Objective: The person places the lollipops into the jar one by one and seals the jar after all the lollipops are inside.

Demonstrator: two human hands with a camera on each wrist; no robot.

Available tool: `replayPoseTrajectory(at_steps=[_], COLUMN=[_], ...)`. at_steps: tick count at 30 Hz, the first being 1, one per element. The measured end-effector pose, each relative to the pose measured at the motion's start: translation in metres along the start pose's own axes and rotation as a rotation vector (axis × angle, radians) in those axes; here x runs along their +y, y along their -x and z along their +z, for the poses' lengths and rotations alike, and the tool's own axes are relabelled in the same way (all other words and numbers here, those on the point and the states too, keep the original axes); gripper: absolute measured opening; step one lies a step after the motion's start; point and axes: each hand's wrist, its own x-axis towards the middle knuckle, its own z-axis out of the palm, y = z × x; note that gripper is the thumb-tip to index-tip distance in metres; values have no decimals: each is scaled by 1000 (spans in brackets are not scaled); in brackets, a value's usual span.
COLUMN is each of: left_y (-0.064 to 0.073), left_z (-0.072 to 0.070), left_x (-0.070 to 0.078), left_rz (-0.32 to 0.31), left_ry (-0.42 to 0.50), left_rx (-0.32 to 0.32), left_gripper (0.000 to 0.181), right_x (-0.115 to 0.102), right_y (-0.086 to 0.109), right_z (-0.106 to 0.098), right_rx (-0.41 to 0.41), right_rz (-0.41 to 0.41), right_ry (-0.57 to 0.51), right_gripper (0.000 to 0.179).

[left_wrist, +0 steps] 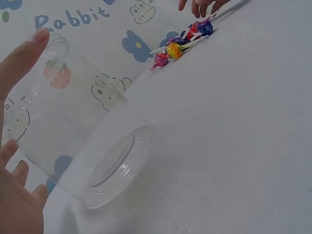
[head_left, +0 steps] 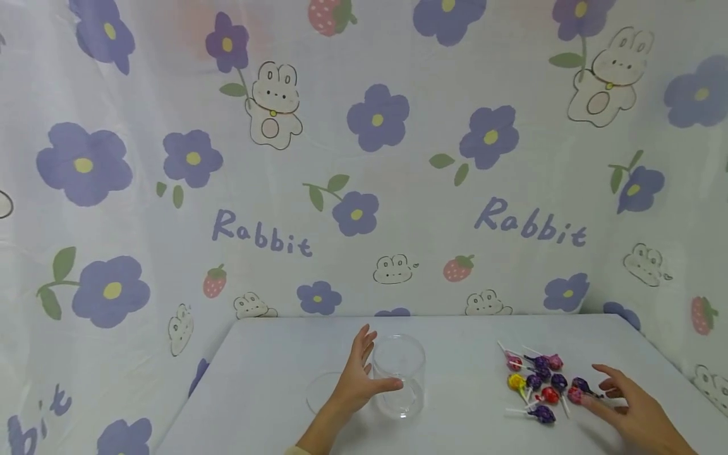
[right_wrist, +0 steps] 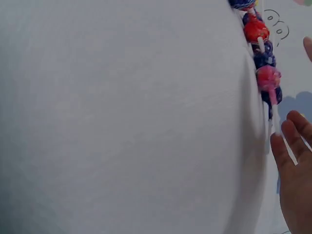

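Observation:
A clear plastic jar (head_left: pixel 412 373) stands on the table, its near side crossed by the thumb of my left hand (head_left: pixel 354 382). The other fingers of that hand extend along the jar's left side; in the left wrist view the thumb is by one end of the jar (left_wrist: pixel 73 122). My right hand (head_left: pixel 637 404) reaches in at the right edge of a pile of wrapped lollipops (head_left: pixel 537 373), fingers spread apart. In the right wrist view, its fingertips are close to the white stick of a pink lollipop (right_wrist: pixel 268 78).
Left of the jar lies a clear round lid (head_left: pixel 318 379), partly hidden behind the left hand. The white table (head_left: pixel 455 354) reaches back to a curtain (head_left: pixel 426 170) printed with flowers, rabbits and strawberries.

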Motion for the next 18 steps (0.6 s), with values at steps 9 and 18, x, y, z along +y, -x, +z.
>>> replayPoseTrajectory(at_steps=[9, 18], left_y=[0, 2], left_z=[4, 0], left_x=[-8, -7], left_rz=[-61, -93], left_ry=[44, 74], left_rx=[-12, -75], left_gripper=[122, 89], right_x=[15, 24], right_y=[2, -10], right_z=[9, 12], right_rx=[-55, -78], right_rz=[71, 32], right_ry=[-16, 50], right_gripper=[74, 30])
